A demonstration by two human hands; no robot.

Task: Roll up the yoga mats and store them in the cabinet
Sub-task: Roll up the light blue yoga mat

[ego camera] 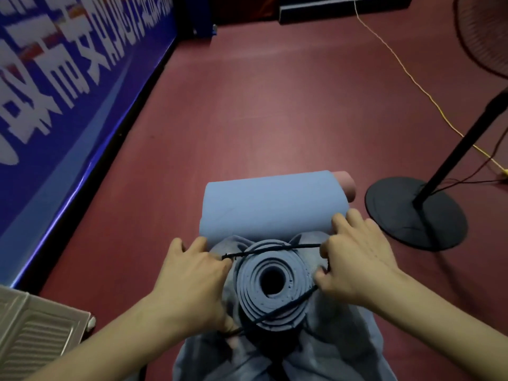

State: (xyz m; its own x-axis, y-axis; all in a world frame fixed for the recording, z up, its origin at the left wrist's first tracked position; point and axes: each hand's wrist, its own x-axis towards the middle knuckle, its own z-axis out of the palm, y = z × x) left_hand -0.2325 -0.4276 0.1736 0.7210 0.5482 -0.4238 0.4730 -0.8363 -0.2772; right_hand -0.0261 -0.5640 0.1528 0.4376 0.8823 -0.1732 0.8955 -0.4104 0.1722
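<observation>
While two rolled mats (pixel 270 206) are lying at twelve o'clock, the left hand (pixel 192 281) and right hand (pixel 357 259) are pinching a black cord (pixel 275 247) around a third roll (pixel 275 281), upright at center; cabinet storage is remaining.

Only lettering in view stood on the blue banner (pixel 68 86) along the wall to my left: large white characters, blurred and seen at a slant. I could not read any of them.
</observation>
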